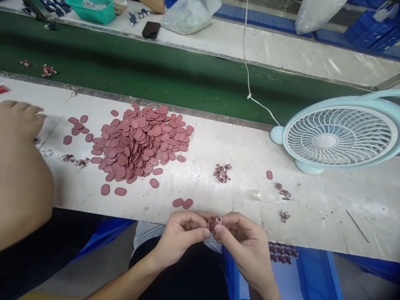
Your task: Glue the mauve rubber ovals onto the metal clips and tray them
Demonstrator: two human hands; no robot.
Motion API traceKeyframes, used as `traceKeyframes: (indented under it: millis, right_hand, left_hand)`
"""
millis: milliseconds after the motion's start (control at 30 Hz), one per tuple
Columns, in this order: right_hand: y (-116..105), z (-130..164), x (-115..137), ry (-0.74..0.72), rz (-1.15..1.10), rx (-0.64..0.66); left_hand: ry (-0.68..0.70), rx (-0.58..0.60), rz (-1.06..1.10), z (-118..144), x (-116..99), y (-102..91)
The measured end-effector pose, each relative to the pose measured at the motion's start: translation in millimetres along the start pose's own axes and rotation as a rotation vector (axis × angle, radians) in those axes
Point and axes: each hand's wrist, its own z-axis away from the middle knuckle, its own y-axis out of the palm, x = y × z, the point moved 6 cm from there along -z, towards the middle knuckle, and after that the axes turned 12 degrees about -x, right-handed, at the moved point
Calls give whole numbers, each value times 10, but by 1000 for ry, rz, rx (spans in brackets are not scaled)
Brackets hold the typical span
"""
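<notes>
White worktop (218,146) bears pink discs (140,139) beside green conveyor belt (156,71).

One large heap of reddish-brown oval rubber pads (140,141) lies on the white table (312,216), too many to count. One pale blue round desk fan (339,135), one black phone (151,30), one green plastic basket (92,10), two clear plastic bags (187,14).
</notes>
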Motion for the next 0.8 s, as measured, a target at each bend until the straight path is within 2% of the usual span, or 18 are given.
traceKeyframes:
  millis: [133, 267, 533, 800]
  right_hand:
    - [23, -32, -31, 75, -107, 51]
    - [36, -41, -37, 73, -133, 44]
    - [-18, 24, 76, -118, 24, -16]
    - [44, 16, -4, -9, -132, -7]
  left_hand:
    - [25, -29, -36, 14, 5, -7]
    - [50, -44, -44, 27, -16, 0]
    - [57, -54, -112, 31, -150, 36]
    - [74, -62, -125, 38, -165, 58]
